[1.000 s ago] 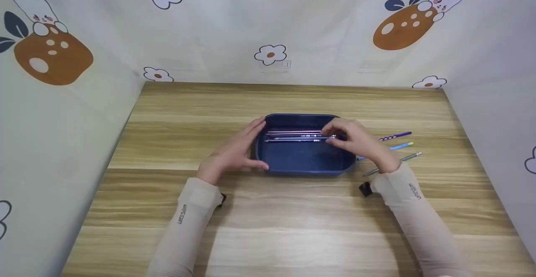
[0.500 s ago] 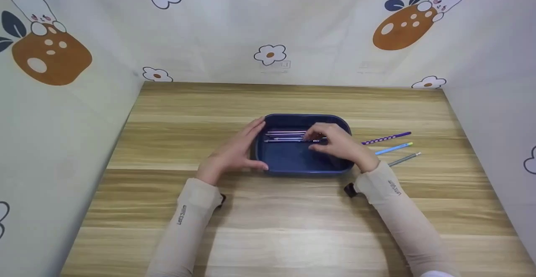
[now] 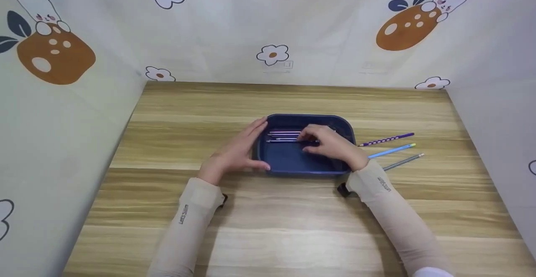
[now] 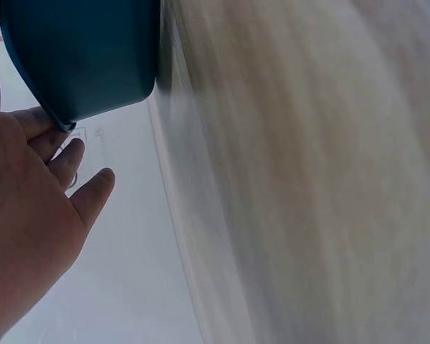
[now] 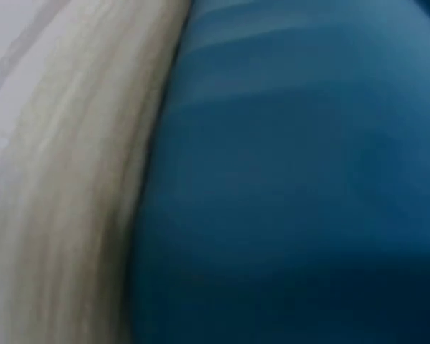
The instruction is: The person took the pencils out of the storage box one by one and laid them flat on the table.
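A dark blue box (image 3: 310, 171) without a lid stands on the wooden table, with several pencils (image 3: 282, 134) lying side by side along its far half. My left hand (image 3: 232, 151) rests at the box's left end, fingers along the rim and thumb spread to the near corner. In the left wrist view its fingers (image 4: 89, 197) are at the rim of the box. Inside the box, my right hand (image 3: 328, 143) bends its fingers over the pencils' middle, the thumb lower and nearer me; I cannot tell whether it grips one. The right wrist view shows the blurred box wall (image 5: 272, 179).
Right of the box lie a purple pencil (image 3: 387, 139), a light blue pencil (image 3: 391, 150) and a grey-green pencil (image 3: 404, 162). A pale patterned cloth (image 3: 217, 38) closes off the back and sides of the table (image 3: 268, 226).
My right hand has slid left along the pencils in the box, from their right ends to their middle, uncovering more of the three pencils outside. My left hand stays at the box's left end.
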`<state>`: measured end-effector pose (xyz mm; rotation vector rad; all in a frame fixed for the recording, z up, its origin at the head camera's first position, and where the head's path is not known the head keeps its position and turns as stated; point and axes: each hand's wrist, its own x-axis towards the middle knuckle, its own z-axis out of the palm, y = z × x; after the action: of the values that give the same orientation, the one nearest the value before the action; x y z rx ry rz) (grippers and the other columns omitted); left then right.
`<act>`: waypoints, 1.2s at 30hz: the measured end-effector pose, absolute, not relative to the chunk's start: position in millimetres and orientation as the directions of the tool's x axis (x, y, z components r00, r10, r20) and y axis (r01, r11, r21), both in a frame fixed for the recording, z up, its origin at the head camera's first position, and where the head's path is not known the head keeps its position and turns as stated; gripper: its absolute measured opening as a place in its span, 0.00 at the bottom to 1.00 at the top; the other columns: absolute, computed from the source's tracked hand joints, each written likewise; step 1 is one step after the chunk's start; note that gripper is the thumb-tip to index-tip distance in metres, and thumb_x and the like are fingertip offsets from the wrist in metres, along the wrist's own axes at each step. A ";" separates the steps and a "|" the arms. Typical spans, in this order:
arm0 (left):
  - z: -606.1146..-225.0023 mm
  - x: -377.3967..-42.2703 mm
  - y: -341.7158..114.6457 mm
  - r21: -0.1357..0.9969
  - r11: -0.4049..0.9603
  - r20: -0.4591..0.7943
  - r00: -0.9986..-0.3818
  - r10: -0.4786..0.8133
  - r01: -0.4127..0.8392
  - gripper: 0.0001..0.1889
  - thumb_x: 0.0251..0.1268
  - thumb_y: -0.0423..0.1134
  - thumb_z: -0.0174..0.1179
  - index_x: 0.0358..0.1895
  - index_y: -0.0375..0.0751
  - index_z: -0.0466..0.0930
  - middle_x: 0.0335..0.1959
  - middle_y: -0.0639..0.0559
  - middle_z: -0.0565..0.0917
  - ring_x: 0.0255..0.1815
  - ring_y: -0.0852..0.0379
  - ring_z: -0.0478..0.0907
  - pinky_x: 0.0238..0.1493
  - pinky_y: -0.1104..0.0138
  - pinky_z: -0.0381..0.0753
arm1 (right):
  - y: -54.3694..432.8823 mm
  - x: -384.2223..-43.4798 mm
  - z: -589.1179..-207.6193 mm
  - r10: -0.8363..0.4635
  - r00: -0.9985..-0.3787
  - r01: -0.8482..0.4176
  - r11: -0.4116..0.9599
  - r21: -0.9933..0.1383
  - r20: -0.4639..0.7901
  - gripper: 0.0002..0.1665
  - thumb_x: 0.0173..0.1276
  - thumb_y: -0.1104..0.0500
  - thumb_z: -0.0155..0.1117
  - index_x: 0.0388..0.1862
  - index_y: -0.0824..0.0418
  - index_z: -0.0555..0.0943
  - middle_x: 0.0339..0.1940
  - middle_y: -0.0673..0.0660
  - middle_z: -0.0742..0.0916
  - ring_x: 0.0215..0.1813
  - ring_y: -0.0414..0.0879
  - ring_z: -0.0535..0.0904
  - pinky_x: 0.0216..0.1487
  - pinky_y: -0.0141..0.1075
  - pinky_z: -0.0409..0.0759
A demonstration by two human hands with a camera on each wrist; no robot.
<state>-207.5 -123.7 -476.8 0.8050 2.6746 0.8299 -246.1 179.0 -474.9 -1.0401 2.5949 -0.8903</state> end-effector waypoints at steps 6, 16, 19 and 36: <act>-477.4 -207.4 -123.9 0.586 0.681 -0.043 -0.823 0.566 0.438 0.66 0.43 0.70 0.71 0.82 0.49 0.41 0.84 0.57 0.41 0.84 0.52 0.42 0.83 0.54 0.50 | 176.2 -248.1 -478.8 -0.680 -0.733 -0.547 0.590 -0.594 -0.002 0.15 0.64 0.61 0.71 0.49 0.62 0.83 0.47 0.59 0.88 0.50 0.52 0.82 0.56 0.47 0.82; -478.8 -207.2 -123.5 0.595 0.665 -0.011 -0.822 0.569 0.451 0.65 0.44 0.62 0.76 0.82 0.47 0.44 0.84 0.56 0.42 0.84 0.51 0.43 0.83 0.54 0.51 | 174.4 -247.7 -483.0 -0.701 -0.713 -0.575 0.594 -0.563 -0.012 0.15 0.60 0.72 0.63 0.46 0.65 0.84 0.41 0.60 0.87 0.41 0.50 0.82 0.44 0.41 0.84; -479.1 -207.7 -123.0 0.594 0.669 -0.016 -0.825 0.565 0.447 0.65 0.44 0.62 0.76 0.82 0.47 0.43 0.84 0.56 0.42 0.84 0.51 0.43 0.83 0.54 0.51 | 173.9 -247.1 -483.4 -0.704 -0.710 -0.578 0.597 -0.557 -0.017 0.15 0.59 0.74 0.61 0.44 0.65 0.84 0.38 0.60 0.87 0.39 0.49 0.82 0.41 0.40 0.84; -477.4 -207.0 -122.7 0.586 0.692 -0.054 -0.832 0.552 0.421 0.66 0.42 0.71 0.71 0.82 0.52 0.41 0.84 0.60 0.39 0.84 0.53 0.41 0.82 0.54 0.50 | 179.7 -243.5 -474.9 -0.712 -0.703 -0.589 0.579 -0.564 0.005 0.15 0.59 0.72 0.60 0.42 0.63 0.86 0.37 0.57 0.87 0.39 0.45 0.82 0.41 0.35 0.83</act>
<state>-207.0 -122.7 -477.4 0.7820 2.6769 0.8442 -243.5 179.7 -474.9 -1.0834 2.5876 -0.8017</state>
